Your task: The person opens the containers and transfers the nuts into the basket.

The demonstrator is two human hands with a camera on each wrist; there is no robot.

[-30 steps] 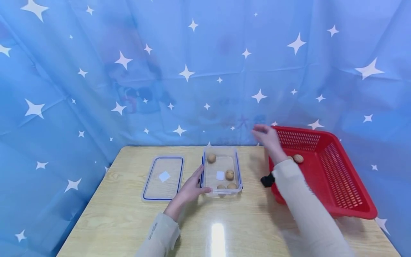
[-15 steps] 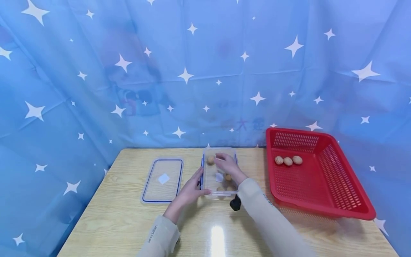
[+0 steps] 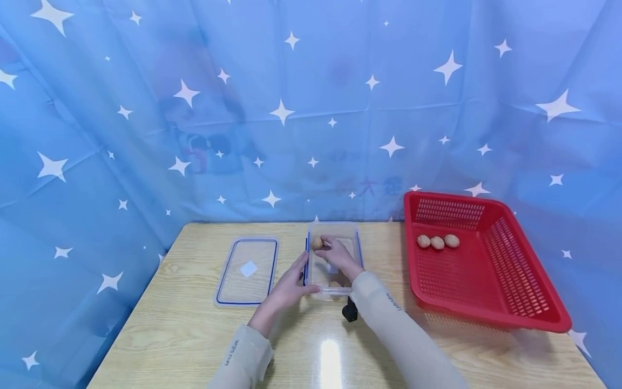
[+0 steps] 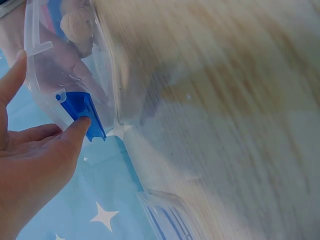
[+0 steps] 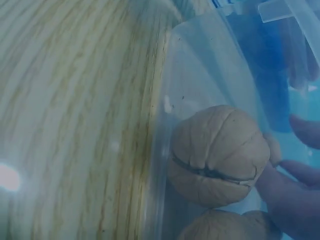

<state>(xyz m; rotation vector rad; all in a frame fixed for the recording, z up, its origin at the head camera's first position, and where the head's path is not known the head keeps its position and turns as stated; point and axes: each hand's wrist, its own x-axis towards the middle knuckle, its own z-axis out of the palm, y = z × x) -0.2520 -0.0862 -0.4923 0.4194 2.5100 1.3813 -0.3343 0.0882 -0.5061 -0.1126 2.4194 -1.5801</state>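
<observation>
A clear plastic food container (image 3: 335, 291) stands on the wooden table without its lid. My left hand (image 3: 290, 289) rests at its near left corner, thumb along the front and fingers fairly straight against the side; in the left wrist view a fingertip touches the blue latch (image 4: 82, 105). Inside the container, my right hand (image 3: 340, 256) reaches to the far left, thumb and finger at a walnut (image 3: 318, 243) and seeming to pinch it. Other walnuts lie near the front, partly hidden by that hand; a cracked walnut (image 5: 220, 155) shows large in the right wrist view.
Left of the container lies its lid (image 3: 248, 286) with a blue seal and a white square. A red plastic basket (image 3: 486, 313) sits at the right with walnuts (image 3: 437, 242) at its left side. Behind the table hangs a blue curtain (image 3: 311, 135) with white stars.
My right hand has come left from the basket's edge into the container and then closed in on the far left walnut, which has shifted slightly. The left hand has stayed put.
</observation>
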